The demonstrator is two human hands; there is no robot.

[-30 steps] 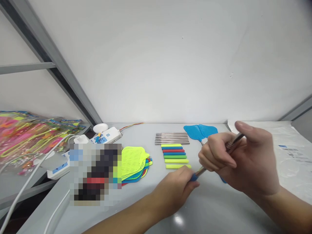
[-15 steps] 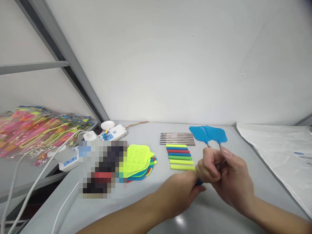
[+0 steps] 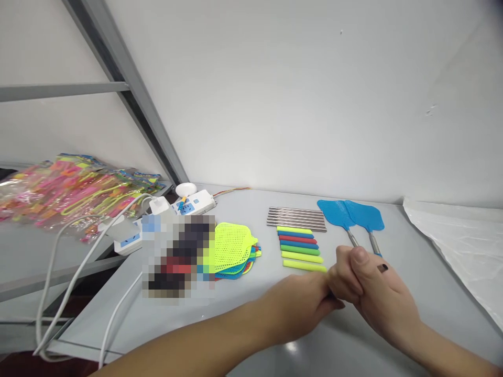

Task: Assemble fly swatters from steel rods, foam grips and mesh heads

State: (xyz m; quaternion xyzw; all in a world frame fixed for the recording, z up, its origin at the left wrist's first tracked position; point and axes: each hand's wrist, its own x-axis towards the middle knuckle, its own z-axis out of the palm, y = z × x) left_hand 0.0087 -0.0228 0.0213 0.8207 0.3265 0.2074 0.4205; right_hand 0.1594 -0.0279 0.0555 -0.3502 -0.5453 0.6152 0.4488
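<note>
My left hand (image 3: 296,303) and my right hand (image 3: 379,293) are both closed and pressed together above the front of the table. From the right fist pokes the end of a metal rod (image 3: 382,268); the rest is hidden by fingers. My left hand wraps a blue handle, which showed a moment ago and is now almost wholly covered. Just beyond my hands lie two blue fly swatters (image 3: 366,215) with metal rods. Left of them are several coloured plastic handles (image 3: 301,251) in a row, and behind those several metal rods (image 3: 296,218) lie side by side.
A pile of swatter heads (image 3: 231,246), yellow-green on top, lies at left beside a blurred-out patch. Power strips (image 3: 196,203) with white cables (image 3: 78,283) stand at the far left. Bagged colourful goods (image 3: 86,193) fill a side shelf. White plastic sheeting (image 3: 451,241) covers the right.
The view has shifted, so the table's things sit farther right. My right hand has turned and closed more tightly, and the rod's end now shows. The blue handle has become hidden.
</note>
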